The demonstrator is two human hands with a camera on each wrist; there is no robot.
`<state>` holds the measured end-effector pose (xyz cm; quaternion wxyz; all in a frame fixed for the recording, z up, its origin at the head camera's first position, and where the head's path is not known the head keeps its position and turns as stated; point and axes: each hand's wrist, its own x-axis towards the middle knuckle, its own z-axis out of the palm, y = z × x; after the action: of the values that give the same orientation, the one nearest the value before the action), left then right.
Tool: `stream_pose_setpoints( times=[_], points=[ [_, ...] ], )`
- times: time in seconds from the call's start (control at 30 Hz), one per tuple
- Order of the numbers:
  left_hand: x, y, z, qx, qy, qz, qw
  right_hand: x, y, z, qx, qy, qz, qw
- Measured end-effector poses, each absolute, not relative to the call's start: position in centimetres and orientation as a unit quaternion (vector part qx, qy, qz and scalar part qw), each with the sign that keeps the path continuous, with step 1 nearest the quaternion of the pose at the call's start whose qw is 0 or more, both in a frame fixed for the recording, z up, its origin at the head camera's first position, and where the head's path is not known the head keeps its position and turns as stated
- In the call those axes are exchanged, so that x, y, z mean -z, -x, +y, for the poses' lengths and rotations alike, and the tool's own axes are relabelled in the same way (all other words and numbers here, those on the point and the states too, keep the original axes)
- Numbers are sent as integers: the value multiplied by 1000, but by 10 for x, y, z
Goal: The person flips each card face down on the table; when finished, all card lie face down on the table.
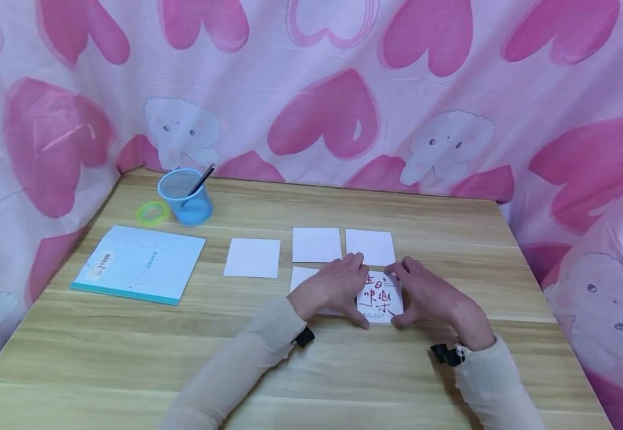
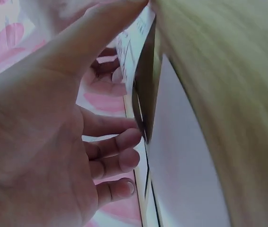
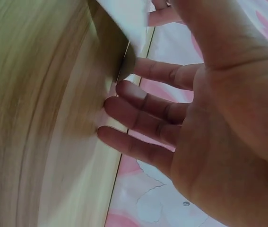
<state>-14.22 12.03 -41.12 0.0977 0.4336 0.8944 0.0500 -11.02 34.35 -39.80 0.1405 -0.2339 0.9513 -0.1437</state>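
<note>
A square white card with red handwritten-style Chinese characters is held between both hands at the front right of a group of cards. My left hand grips its left side, thumb at the near corner and fingers at the far one. Opposite it, my right hand grips the right side in the same way. In the left wrist view the card bows slightly, with its edge raised off the table. Beneath the left hand lies a blank white card, partly hidden.
Three more blank cards lie farther back: one left, one middle, one right. At the left are a light blue notebook, a roll of tape and a blue pen cup holding a dark pen. A heart-patterned curtain borders the wooden table.
</note>
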Motion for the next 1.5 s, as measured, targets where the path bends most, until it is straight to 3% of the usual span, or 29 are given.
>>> stream_pose_setpoints(
  times=[0.6, 1.13, 1.5],
  points=[
    [414, 142, 128, -3, -437, 899, 34, 398, 107, 340, 171, 222, 946, 166],
    [410, 136, 128, -24, -463, 884, 55, 397, 104, 335, 124, 228, 954, 151],
    [400, 144, 117, -75, -446, 888, 82, 395, 106, 339, 152, 265, 948, 88]
  ],
)
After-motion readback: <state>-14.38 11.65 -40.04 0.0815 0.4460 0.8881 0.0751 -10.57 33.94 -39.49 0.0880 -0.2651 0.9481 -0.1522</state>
